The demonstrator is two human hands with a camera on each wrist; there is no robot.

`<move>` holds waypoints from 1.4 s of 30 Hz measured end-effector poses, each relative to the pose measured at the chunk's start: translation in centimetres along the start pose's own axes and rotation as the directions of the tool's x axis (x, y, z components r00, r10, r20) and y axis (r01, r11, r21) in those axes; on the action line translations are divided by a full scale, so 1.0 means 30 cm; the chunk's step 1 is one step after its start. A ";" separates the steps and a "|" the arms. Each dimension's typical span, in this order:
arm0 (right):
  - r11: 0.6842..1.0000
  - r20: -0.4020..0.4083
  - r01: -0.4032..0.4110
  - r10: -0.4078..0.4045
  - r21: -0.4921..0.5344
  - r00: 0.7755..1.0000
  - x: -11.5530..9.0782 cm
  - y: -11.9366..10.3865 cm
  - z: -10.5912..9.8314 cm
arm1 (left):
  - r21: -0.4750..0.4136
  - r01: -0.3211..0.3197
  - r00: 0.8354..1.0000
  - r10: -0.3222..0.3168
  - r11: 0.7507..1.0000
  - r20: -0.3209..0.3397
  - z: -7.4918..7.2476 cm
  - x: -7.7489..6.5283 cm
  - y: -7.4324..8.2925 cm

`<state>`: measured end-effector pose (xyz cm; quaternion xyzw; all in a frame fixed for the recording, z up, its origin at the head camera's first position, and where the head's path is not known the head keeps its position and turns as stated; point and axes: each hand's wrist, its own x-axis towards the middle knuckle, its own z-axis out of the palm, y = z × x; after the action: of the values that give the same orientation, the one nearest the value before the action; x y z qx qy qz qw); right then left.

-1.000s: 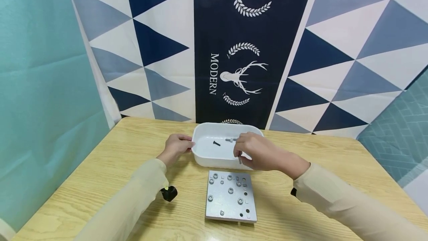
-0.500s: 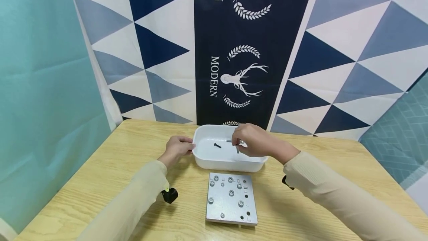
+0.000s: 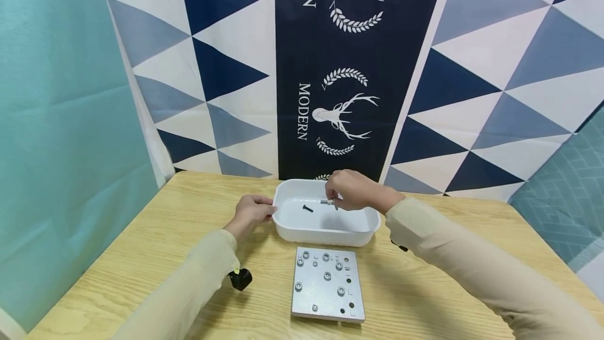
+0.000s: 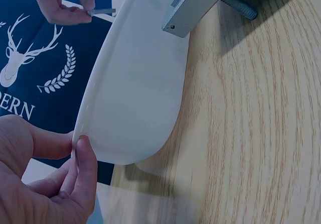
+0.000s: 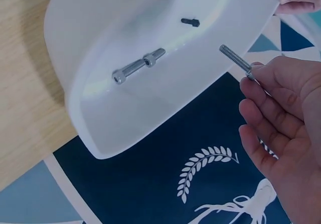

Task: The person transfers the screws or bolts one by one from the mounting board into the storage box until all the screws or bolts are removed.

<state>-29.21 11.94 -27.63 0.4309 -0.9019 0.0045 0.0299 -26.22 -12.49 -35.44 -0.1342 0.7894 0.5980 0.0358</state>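
1. Bolt [image 5: 233, 57]: in R grip [image 5: 283, 111], pinched nr head end, over tub [image 3: 325, 236].
2. L grip [image 4: 50, 179] pinches tub rim; steady hold prob. helps.
3. Loose bolts [image 5: 132, 70] in tub, below R grip; best not knocked.
4. Plate [image 3: 321, 295]: body-side of both grips.

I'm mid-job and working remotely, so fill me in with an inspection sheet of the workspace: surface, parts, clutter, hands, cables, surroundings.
Surface: wood-grain table, shadowed near the arms.
Job's things: white tray holds a black screw and two silver screws; metal plate lies nearer the person, with screw heads and open holes showing.
Clutter: nothing seen.
Left hand: pinches the tray's rim.
Right hand: pinches a threaded silver screw over the tray.
Cables: nothing seen.
Surroundings: patterned backdrop with deer and triangles; teal cloth on the left.
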 end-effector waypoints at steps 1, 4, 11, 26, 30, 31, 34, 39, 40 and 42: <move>1.000 0.006 -0.004 0.004 -0.002 1.000 0.009 0.004 0.000 | 0.000 0.001 1.000 -0.001 1.000 -0.001 -0.001 0.000 0.000; 1.000 0.026 -0.016 0.016 0.006 1.000 0.034 0.012 0.002 | 0.000 -0.007 1.000 0.007 1.000 -0.003 -0.004 0.004 -0.003; 0.994 0.095 -0.095 0.090 0.049 0.991 0.078 0.022 0.021 | -0.018 -0.016 1.000 0.016 1.000 -0.004 0.000 0.006 -0.009; 0.981 0.188 -0.160 0.137 0.112 0.972 0.183 0.050 0.050 | -0.039 0.014 1.000 -0.014 0.999 0.001 -0.006 0.018 -0.001; 0.978 0.199 -0.175 0.150 0.114 0.968 0.187 0.063 0.055 | -0.037 0.014 1.000 -0.014 0.999 0.005 -0.007 0.020 0.004; 0.978 0.199 -0.176 0.152 0.111 0.968 0.186 0.064 0.055 | -0.038 0.013 1.000 -0.013 0.999 0.006 -0.007 0.020 0.005; 0.979 0.203 -0.176 0.152 0.107 0.967 0.179 0.067 0.052 | -0.039 0.012 1.000 -0.012 0.999 0.009 -0.008 0.021 0.007; 0.976 0.205 -0.174 0.144 0.134 0.968 0.151 0.058 0.047 | -0.044 0.014 1.000 -0.014 0.999 0.008 -0.008 0.021 0.003; 0.976 0.196 -0.165 0.136 0.142 0.971 0.143 0.054 0.047 | -0.043 0.016 1.000 -0.015 0.999 0.007 -0.008 0.022 0.002; 0.979 0.171 -0.132 0.105 0.157 0.980 0.125 0.044 0.047 | -0.039 0.017 1.000 -0.017 0.999 0.005 -0.010 0.023 0.003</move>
<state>-32.66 9.81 -28.79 0.3760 -0.9219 0.0472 -0.0799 -26.87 -12.87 -35.43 -0.1403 0.7764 0.6131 0.0399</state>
